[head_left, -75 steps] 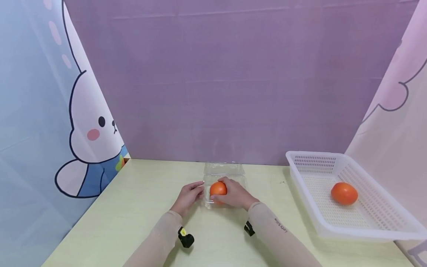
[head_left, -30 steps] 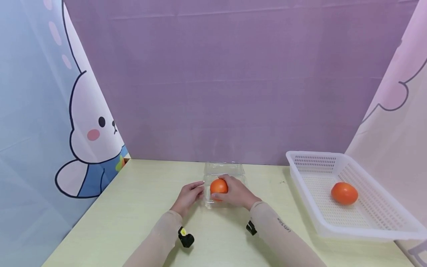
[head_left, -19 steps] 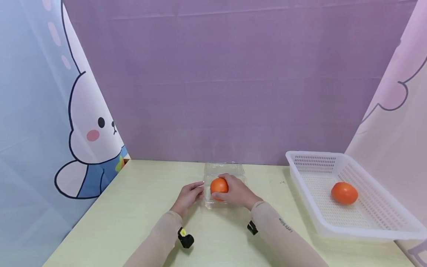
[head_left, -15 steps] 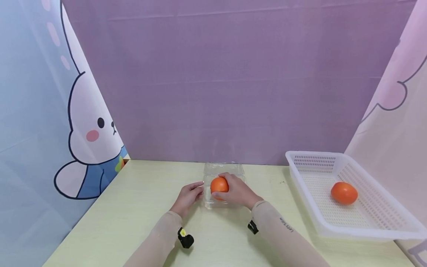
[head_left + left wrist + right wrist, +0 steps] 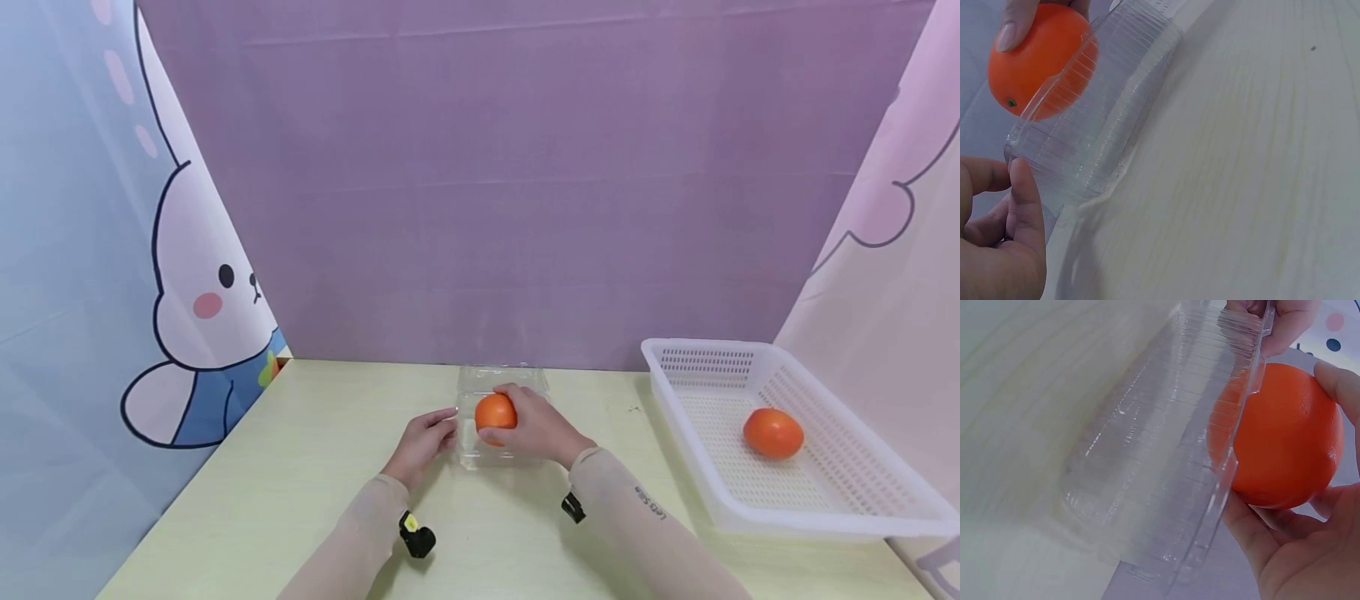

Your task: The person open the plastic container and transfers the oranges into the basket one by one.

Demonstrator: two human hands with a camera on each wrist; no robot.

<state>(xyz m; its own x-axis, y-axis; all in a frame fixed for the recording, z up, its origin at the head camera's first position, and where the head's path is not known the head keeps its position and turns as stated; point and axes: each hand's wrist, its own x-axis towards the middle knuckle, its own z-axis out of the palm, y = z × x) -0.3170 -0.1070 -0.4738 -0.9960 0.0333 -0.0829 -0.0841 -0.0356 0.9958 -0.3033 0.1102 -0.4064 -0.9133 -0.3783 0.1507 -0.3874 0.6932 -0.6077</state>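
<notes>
My right hand (image 5: 542, 427) grips a smooth, round orange fruit (image 5: 493, 414), thumb on one side and fingers on the other. A small green stem spot shows on the fruit (image 5: 1029, 78) in the left wrist view. The fruit is at the mouth of a clear plastic clamshell box (image 5: 472, 460), partly behind its near wall in both wrist views. The box's lid (image 5: 502, 379) lies back, away from me. With thumb and finger, my left hand (image 5: 420, 446) pinches the box's left rim, clearest in the left wrist view.
On the right of the pale wooden table (image 5: 315, 475) stands a white perforated plastic basket (image 5: 720, 492), with another orange fruit (image 5: 774, 433) in it. A purple cloth (image 5: 487, 183) hangs behind the table; a rabbit-printed cloth (image 5: 210, 333) is on the left.
My right hand has risen slightly with the fruit and shifted a little right, so the fruit sits higher over the box. My left hand stays at the rim.
</notes>
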